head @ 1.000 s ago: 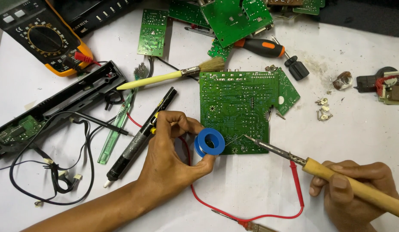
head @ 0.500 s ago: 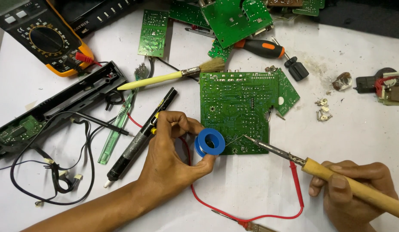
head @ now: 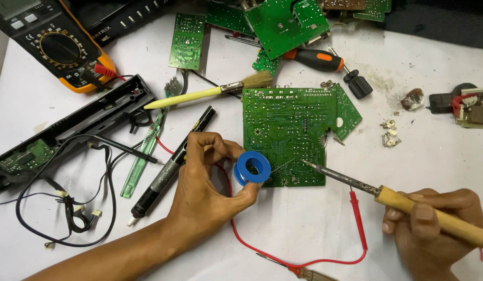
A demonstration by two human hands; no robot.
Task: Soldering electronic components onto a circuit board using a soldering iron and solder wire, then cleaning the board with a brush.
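From the head camera, the left hand [head: 207, 192] is closed around a small blue spool [head: 253, 168] of solder wire, thumb and fingers pinching its rim. The spool sits at the lower left corner of a large green circuit board [head: 288, 130] lying flat on the white counter [head: 434, 156], and a thin strand of wire runs from it across the board's lower edge.

The right hand [head: 434, 229] is clamped on the wooden handle of a soldering iron [head: 408, 200]. Its metal shaft slants up and left, and the tip is just beside the board's lower right corner, close to the end of the wire strand.

A red lead [head: 356, 229] loops on the counter below the board, passing under the iron. Left of the left hand lies a black pen-shaped tool [head: 171, 166], with a clear green strip [head: 142, 156] near it and a tangle of black cable [head: 70, 208] farther left. Above the board lie a yellow-handled brush [head: 210, 93], an orange-and-black screwdriver [head: 317, 60] and smaller green boards [head: 187, 41]. A yellow-edged meter [head: 56, 47] sits at the top left.
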